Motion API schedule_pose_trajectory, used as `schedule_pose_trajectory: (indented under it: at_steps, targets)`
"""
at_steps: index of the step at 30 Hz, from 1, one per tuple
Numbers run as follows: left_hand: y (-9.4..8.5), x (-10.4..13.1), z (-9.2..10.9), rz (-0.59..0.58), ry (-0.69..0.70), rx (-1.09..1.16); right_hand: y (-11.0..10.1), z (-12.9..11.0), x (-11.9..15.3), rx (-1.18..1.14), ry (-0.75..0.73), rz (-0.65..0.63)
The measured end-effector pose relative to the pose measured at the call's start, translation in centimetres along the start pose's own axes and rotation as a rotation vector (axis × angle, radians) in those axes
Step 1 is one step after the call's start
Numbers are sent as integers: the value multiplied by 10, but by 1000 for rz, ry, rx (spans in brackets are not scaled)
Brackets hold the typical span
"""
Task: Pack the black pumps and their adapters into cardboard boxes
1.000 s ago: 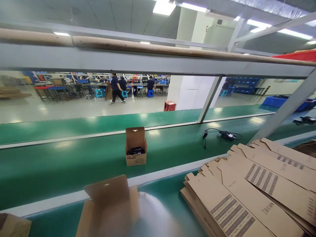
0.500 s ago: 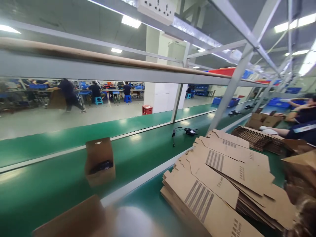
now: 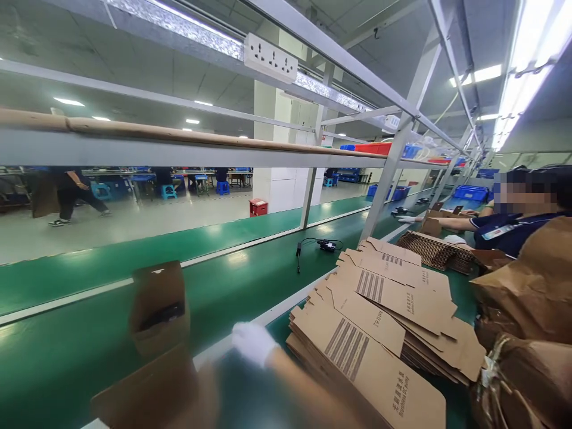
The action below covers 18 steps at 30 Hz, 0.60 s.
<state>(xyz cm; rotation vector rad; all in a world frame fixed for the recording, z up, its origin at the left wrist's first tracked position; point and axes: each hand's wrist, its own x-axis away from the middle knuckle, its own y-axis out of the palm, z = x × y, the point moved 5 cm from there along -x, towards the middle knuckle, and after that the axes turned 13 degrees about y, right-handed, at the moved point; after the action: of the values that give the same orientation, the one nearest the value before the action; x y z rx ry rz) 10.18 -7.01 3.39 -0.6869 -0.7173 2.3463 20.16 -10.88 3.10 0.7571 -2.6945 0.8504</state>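
My right hand, in a white glove, reaches over the pale rail along the belt's near edge. It is blurred, its fingers are not clear, and nothing shows in its grasp. My left hand is out of the picture. To the left of my right hand, a blurred brown carton with a raised flap fills the lower left. Behind it on the green belt stands an open carton with a dark item inside. Right of my forearm lie stacks of flat printed cartons.
A black adapter with a cord lies farther along the green belt. At right, a co-worker in white gloves sits by a bundle of folded cartons. Crumpled brown paper fills the right edge. A metal post rises beside the belt.
My right hand, a white blur at the bottom edge before, has come up and forward to the rail. The view has turned slightly, and the co-worker shows more fully with one arm stretched toward the belt.
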Motion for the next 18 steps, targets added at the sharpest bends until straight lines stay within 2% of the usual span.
schedule_pose_trajectory:
  at_steps: [3,5,7,9,18]
  targets:
    - [-36,-11,-22,12,9,22,-73,-26,-35,249,118,317]
    - [-48,-15,-31,14,21,30,-115,-39,-57,393,197,430]
    - [-51,-15,-34,8,33,30,-148,-43,-71,524,281,479]
    - [-48,-14,-33,0,44,24,-172,-38,-78,638,354,491]
    - [-40,-20,-29,19,50,-24,-252,6,-93,955,537,544]
